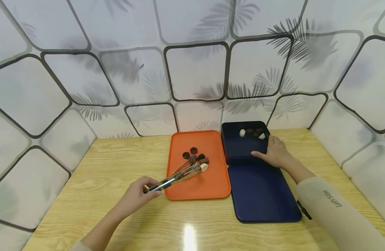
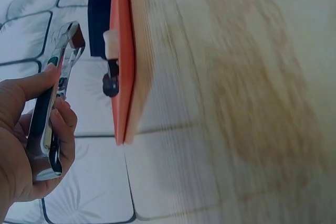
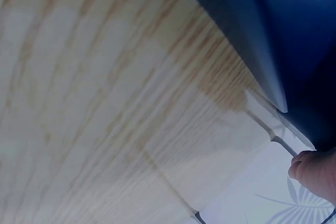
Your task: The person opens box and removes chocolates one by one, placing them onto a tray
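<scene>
My left hand (image 1: 139,195) grips a pair of metal tongs (image 1: 179,175), which reach over the orange tray (image 1: 215,184). Their tips are close to a cluster of dark round chocolates (image 1: 193,150), a brown block (image 1: 204,160) and a cream piece (image 1: 204,167). In the left wrist view, brown shows at the tips of the tongs (image 2: 39,124); I cannot tell whether that is a held piece. My right hand (image 1: 275,153) holds the right side of a navy box (image 1: 242,150), thumb over its near rim. Inside lie white pieces (image 1: 242,132) and several dark ones (image 1: 257,131).
A flat navy tray or lid (image 1: 264,195) lies in front of the box, right of the orange tray. All stand on a light wooden table (image 1: 117,167). Patterned fabric walls (image 1: 195,73) enclose the back and sides.
</scene>
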Motion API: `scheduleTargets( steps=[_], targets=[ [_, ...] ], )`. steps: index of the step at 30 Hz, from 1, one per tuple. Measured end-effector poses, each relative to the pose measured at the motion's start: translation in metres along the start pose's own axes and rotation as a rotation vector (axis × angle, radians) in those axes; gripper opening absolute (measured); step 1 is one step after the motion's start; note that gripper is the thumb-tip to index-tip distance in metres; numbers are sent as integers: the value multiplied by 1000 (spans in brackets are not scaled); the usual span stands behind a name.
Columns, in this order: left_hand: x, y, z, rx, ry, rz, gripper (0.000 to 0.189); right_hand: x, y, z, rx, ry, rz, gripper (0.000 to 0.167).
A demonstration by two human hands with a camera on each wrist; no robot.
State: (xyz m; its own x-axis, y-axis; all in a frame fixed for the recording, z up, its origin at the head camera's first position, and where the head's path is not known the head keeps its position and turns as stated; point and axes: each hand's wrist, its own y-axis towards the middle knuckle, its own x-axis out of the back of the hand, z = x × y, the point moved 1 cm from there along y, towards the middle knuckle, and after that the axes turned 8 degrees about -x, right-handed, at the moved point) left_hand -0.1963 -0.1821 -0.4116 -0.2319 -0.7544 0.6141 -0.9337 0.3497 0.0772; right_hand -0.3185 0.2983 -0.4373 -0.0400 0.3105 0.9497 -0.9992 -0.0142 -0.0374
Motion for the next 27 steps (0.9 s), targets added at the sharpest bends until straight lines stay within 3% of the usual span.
scheduleTargets(
  steps=[7,12,20,27],
  targets=[
    [9,1,4,-39,234,-82,23,1,0,0,-3,0,8,114],
    [9,6,6,-54,341,-80,25,0,0,-1,-3,-2,9,115],
    [3,11,15,-33,333,-67,26,0,0,0,0,-2,10,114],
    [3,10,15,-44,286,-130,32,2,-1,2,-3,-1,13,114]
  ],
)
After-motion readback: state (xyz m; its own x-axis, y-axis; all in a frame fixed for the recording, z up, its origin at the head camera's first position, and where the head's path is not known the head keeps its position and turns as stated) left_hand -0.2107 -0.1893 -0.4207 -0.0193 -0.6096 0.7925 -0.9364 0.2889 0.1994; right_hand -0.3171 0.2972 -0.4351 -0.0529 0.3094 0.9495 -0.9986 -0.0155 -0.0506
